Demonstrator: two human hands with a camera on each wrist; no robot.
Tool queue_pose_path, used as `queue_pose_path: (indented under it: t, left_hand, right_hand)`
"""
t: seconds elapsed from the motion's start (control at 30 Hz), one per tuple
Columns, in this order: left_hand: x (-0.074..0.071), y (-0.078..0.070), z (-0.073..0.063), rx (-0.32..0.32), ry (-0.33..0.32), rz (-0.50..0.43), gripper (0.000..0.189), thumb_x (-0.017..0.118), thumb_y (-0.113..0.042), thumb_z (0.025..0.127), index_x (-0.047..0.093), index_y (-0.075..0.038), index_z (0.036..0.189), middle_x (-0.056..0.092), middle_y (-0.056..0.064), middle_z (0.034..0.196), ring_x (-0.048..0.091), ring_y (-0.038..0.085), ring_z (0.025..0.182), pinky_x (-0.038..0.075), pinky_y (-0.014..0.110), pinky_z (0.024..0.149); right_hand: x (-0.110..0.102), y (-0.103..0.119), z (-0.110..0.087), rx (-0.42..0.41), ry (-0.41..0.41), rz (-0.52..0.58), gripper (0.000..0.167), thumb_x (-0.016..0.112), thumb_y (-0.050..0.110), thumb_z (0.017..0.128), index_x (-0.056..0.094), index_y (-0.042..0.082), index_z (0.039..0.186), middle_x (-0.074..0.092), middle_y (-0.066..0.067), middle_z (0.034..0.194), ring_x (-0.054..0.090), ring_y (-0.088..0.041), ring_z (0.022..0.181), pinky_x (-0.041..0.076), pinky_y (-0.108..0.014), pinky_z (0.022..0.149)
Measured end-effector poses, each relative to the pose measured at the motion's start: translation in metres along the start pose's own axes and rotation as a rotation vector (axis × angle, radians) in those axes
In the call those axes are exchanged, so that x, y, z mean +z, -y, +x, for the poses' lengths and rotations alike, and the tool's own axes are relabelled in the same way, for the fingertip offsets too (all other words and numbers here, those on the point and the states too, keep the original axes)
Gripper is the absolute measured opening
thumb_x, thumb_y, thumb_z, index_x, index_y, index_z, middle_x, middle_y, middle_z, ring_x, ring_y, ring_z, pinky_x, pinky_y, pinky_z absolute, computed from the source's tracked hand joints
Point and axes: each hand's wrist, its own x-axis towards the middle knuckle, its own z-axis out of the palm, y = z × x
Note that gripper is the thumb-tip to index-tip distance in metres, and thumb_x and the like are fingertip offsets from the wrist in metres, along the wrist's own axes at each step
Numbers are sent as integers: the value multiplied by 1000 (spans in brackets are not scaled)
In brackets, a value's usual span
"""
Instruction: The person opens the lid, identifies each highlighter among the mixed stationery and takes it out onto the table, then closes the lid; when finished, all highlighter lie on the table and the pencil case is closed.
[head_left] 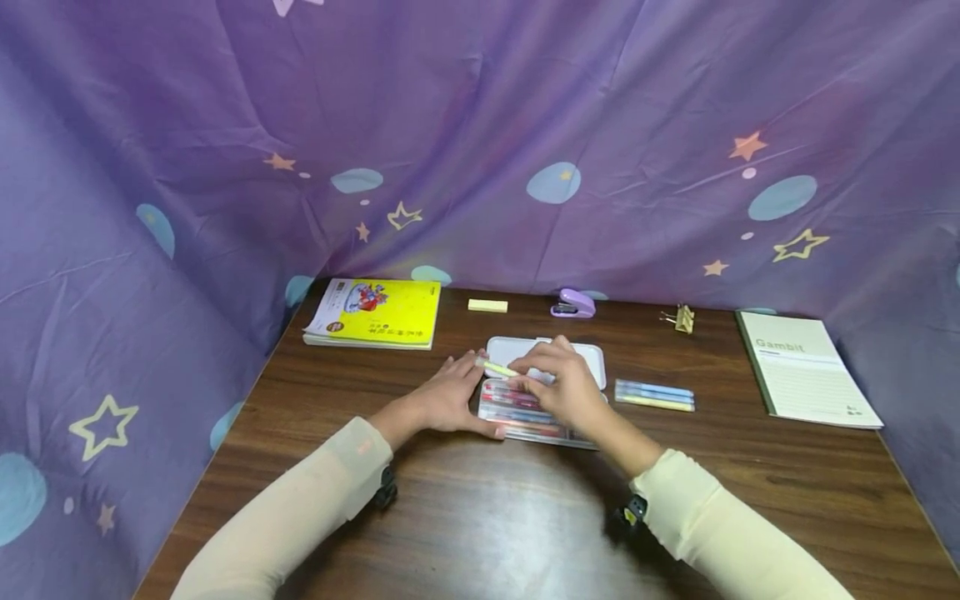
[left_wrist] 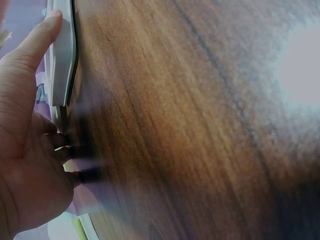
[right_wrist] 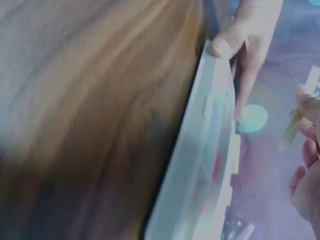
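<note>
Clear pen case [head_left: 525,421] lies mid-bench [head_left: 465,517], open, w/ its white lid [head_left: 585,357] flat behind it. Left hand [head_left: 450,400] rests at the case's left end, fingers fairly straight, thumb along the near corner; left wrist view shows the thumb [left_wrist: 42,32] touching the case edge. Right hand [head_left: 562,383] hovers over the case, fingers curled, pinching a yellow-green pen [head_left: 497,367] above the tray's rear-left. Three pens [head_left: 654,395] lie just right of the case. Yellow book [head_left: 375,312] back left, stapler [head_left: 573,304] behind, notebook [head_left: 806,367] far right.
</note>
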Motion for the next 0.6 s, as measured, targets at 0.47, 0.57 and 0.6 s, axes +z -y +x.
queue_pose_path:
  t: [0.47, 0.57, 0.6]
  left_hand:
    - [1, 0, -1, 1, 15, 9, 139, 79, -80, 86, 4, -6, 178, 1, 13, 188, 1, 29, 176, 3, 52, 143]
    - [1, 0, 0, 5, 7, 14, 140, 79, -80, 86, 4, -5, 178, 2, 15, 188, 2, 30, 176, 4, 52, 143]
    - [1, 0, 0, 6, 5, 11, 140, 79, -79, 86, 4, -5, 178, 2, 16, 188, 3, 31, 176, 4, 52, 143]
  right_hand:
    - [-44, -19, -15, -248, 12, -452, 18, 95, 13, 83, 85, 17, 98, 70, -4, 100, 57, -30, 96, 42, -54, 78]
    - [-55, -28, -26, -270, 17, -513, 19, 91, 8, 84, 82, 17, 98, 69, -6, 100, 56, -30, 94, 43, -57, 80]
    - [-59, -31, -30, -273, 20, -533, 19, 89, 6, 84, 81, 16, 99, 69, -6, 100, 56, -30, 94, 44, -59, 80]
